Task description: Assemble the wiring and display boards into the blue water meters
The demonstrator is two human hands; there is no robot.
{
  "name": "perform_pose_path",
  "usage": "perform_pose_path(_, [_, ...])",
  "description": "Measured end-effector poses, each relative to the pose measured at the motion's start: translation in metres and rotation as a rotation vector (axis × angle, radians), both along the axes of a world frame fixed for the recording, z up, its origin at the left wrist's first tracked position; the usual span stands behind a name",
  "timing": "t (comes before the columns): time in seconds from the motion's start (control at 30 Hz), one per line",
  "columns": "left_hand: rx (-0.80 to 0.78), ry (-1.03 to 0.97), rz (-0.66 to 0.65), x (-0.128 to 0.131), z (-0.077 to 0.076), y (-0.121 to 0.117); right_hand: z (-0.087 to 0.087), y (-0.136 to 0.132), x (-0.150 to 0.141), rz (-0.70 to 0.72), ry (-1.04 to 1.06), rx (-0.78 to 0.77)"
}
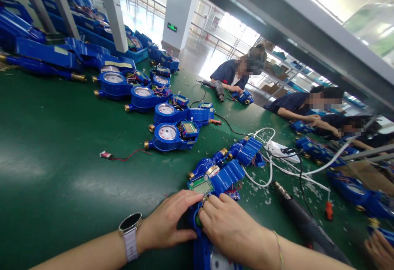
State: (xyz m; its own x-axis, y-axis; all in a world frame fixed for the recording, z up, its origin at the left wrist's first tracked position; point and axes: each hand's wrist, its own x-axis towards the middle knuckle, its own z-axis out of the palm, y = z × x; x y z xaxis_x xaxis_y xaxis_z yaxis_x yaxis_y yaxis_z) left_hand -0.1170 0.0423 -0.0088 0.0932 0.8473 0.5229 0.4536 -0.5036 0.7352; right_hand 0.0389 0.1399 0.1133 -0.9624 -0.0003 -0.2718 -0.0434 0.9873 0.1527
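A blue water meter [212, 181] with a small green circuit board and screen lies on the green table right in front of me. My left hand [170, 220], with a watch on its wrist, is curled round the meter's left side. My right hand [229, 225] covers the meter's near end, its fingertips pinched at the wiring beside the board. What the fingertips grip is too small to make out. A second blue meter [246, 151] lies just behind the first.
A row of blue meters [172, 134] with white dials runs to the back left. A loose red wire [123, 157] lies mid-table. A black hot-air tool [295, 212], white cables [271, 167] and plastic scraps lie to the right. Three seated people work across the table.
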Motion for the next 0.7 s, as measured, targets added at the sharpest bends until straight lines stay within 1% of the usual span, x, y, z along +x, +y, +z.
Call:
perform_pose_path(0.13, [0.012,0.0,0.018,0.002,-0.002,0.0,0.0,0.003,0.007,-0.028,0.053,-0.066])
perform_pose_path(0.23, [0.034,0.023,0.02,0.003,-0.001,0.001,0.002,0.004,0.011,-0.042,0.093,-0.085])
perform_pose_path(0.47, [0.116,0.019,-0.03,0.005,0.002,0.002,-0.001,0.004,0.012,-0.062,0.125,-0.031])
perform_pose_path(0.7, [0.038,0.088,0.007,0.002,0.001,0.001,-0.011,-0.002,0.006,-0.12,0.122,0.034])
